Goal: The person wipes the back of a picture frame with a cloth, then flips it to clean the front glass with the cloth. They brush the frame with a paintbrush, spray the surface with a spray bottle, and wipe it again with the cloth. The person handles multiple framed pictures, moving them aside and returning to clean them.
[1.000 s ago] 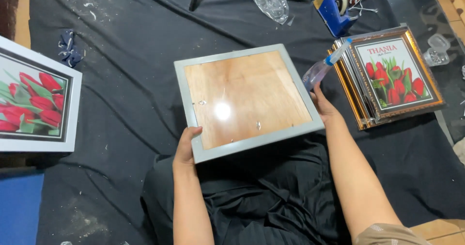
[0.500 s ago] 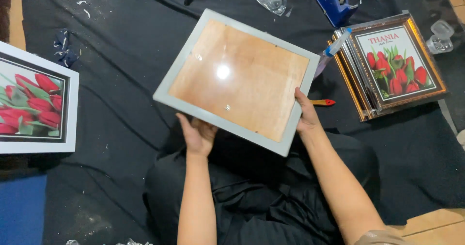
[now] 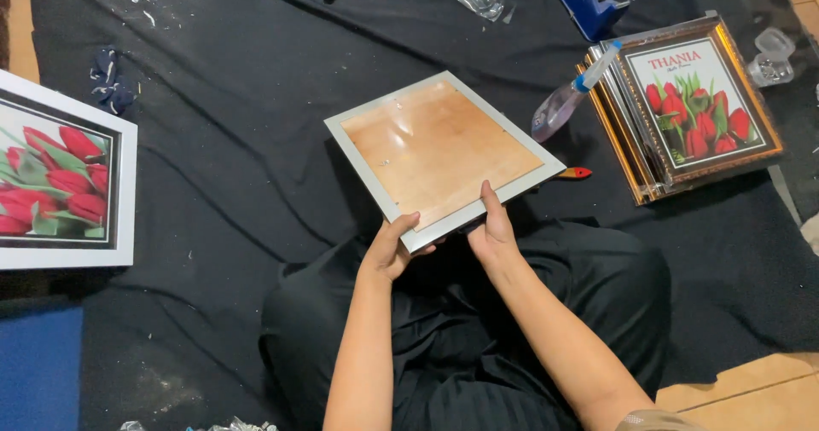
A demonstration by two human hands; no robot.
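Gripping the near edge of a silver-rimmed rectangular picture frame with a wooden backing board, the left hand and right hand pinch it, thumbs on top. It looks stiff and light (fragile if glazed underneath), best held by the rims.

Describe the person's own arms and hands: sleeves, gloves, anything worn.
Both forearms are bare, with no sleeves in view. The left hand and right hand wear no gloves, and no rings, watch or bracelet show. Black trousers cover the legs beneath them.
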